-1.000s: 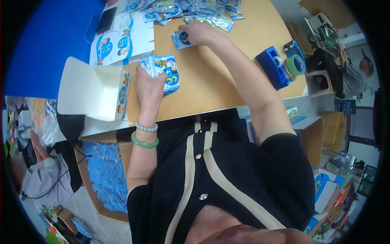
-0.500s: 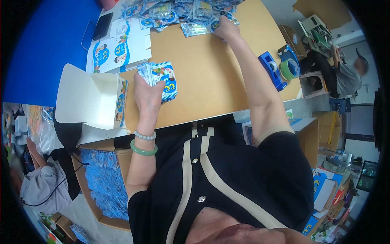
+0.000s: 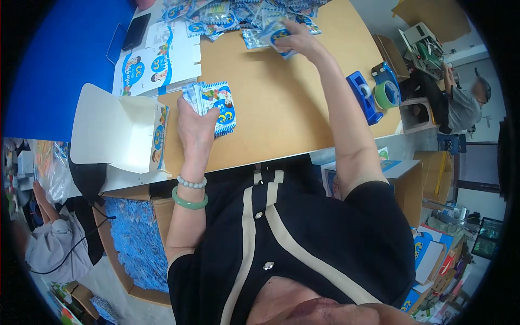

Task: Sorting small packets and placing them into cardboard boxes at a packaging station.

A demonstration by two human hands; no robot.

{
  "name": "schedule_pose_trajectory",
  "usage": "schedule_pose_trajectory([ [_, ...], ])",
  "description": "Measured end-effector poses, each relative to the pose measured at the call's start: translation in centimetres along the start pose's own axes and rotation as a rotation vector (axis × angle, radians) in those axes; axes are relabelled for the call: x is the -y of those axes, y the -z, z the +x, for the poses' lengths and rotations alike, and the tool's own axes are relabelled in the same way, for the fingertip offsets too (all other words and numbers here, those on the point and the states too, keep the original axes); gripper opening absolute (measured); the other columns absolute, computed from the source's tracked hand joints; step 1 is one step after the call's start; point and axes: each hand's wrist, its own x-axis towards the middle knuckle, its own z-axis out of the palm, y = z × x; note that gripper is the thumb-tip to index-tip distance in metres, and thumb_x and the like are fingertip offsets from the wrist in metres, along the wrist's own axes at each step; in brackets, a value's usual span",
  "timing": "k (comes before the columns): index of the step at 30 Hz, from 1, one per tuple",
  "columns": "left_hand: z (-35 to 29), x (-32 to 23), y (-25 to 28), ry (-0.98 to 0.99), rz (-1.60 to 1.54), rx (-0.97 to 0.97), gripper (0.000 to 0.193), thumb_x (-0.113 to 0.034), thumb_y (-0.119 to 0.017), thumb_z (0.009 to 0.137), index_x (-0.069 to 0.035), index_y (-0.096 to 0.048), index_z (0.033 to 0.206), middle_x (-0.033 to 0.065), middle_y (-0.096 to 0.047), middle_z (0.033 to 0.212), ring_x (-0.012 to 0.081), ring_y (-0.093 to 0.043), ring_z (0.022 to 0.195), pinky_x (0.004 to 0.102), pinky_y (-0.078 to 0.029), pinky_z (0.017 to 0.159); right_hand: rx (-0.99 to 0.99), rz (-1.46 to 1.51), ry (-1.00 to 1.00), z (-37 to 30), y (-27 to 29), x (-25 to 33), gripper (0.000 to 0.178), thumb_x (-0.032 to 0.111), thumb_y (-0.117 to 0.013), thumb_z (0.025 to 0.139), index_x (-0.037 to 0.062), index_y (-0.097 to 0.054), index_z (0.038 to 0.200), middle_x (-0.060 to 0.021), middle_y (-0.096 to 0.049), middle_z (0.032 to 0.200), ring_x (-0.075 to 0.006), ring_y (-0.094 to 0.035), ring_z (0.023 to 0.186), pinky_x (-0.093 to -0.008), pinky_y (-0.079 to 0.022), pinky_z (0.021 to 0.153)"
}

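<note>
Head view: you seemed mid-gathering — your left hand point(image 3: 196, 124) gripped a stack point(image 3: 223, 111) right of the box point(image 3: 132, 130), your right hand point(image 3: 303, 41) pinched a packet point(image 3: 278, 37) farther from the box — and adding it probably called for a steady stack.

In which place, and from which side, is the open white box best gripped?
Probably grip the box by its printed right wall, from the right, pinching it between inside and outside. The open mouth gives room for this, while the lid spreads out leftward. The left hand, holding packets, is near that wall.
</note>
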Motion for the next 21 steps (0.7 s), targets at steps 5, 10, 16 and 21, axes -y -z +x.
schedule_pose_trajectory([
  [5, -0.1, -0.3, 0.1, 0.02, 0.015, -0.001, 0.053, -0.005, -0.071, 0.071, 0.003, -0.045, 0.117, 0.0173, -0.065, 0.104, 0.0261, -0.067, 0.093, 0.0355, -0.052, 0.082, 0.067, -0.512, 0.144, -1.8, -2.7, 0.7, 0.038, 0.015, -0.065, 0.079, 0.0013, -0.058, 0.113, -0.0095, -0.068, 0.087, -0.0206, -0.064, 0.077, -0.0293, -0.051, 0.073],
  [10, 0.2, 0.9, 0.1, 0.0, 0.007, -0.018, 0.054, -0.007, -0.072, 0.071, 0.003, -0.045, 0.117, 0.0175, -0.066, 0.103, 0.0273, -0.067, 0.094, 0.0364, -0.052, 0.083, 0.152, -0.543, 0.32, -7.2, -2.3, 0.2, 0.038, 0.015, -0.064, 0.08, -0.0004, -0.055, 0.114, -0.0088, -0.066, 0.087, -0.0201, -0.063, 0.079, -0.0292, -0.05, 0.077],
  [16, 0.6, 0.9, 0.0, -0.019, 0.023, 0.001, 0.053, -0.008, -0.072, 0.071, 0.003, -0.046, 0.116, 0.0183, -0.066, 0.103, 0.029, -0.067, 0.095, 0.0368, -0.052, 0.082, 0.1, 0.215, -0.079, -4.2, 0.2, -0.5, 0.036, 0.014, -0.065, 0.079, -0.001, -0.056, 0.111, -0.0087, -0.066, 0.087, -0.0166, -0.062, 0.075, -0.0278, -0.049, 0.069],
  [21, 0.4, 1.4, 0.0, -0.033, 0.048, -0.036, 0.054, -0.009, -0.072, 0.071, 0.003, -0.046, 0.116, 0.0193, -0.066, 0.102, 0.03, -0.068, 0.093, 0.0371, -0.052, 0.082, 0.151, -0.082, -0.082, -3.6, -0.3, 0.8, 0.033, 0.014, -0.068, 0.077, 0.002, -0.058, 0.107, -0.0059, -0.066, 0.083, -0.0109, -0.06, 0.071, -0.0252, -0.046, 0.062],
])
